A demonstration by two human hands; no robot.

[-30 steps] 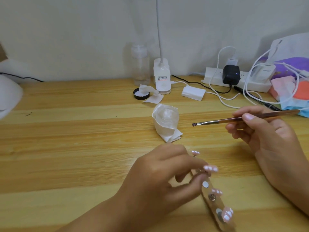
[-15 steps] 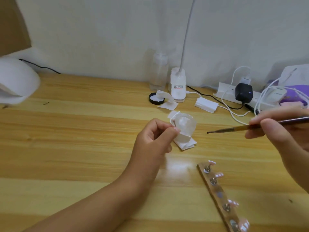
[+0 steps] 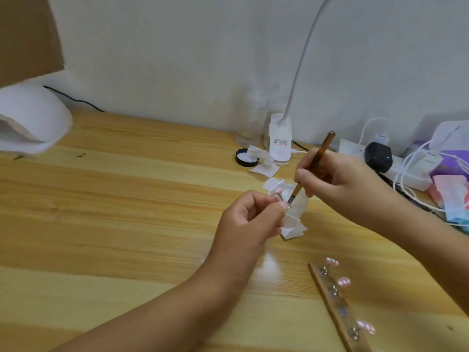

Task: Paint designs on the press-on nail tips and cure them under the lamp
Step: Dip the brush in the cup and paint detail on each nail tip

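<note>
Above the middle of a wooden table [image 3: 127, 199], the person's left hand [image 3: 253, 217] held one pink nail tip [image 3: 279, 191] on its small mount, pinched between thumb and curled forefinger. The mount was mostly hidden by the fingers. The right hand [image 3: 337, 179] gripped a thin brown brush [image 3: 314, 163] like a pen.

One second earlier the left hand had been down at the wooden holder strip [image 3: 337, 308], its fingers over the row of tips. Since then it had lifted away and carried this one tip up and forward. The brush had also changed: it had lain almost level, pointing left and well clear of the work. Now it stood steeply tilted, bristles down, its tip touching or just beside the held nail; blur made contact hard to judge.

Judging from this, the picking-up was over and painting on this tip was starting. The other mounted tips [image 3: 344, 282] stayed on the strip near the right forearm, at the lower right of the view.

Just behind the two hands sat a tissue-wrapped jar [image 3: 294, 219]. The white curing lamp [image 3: 33, 123] stood far off at the left edge of the table, so curing looked like a later step, needing a long carry across the table.
</note>
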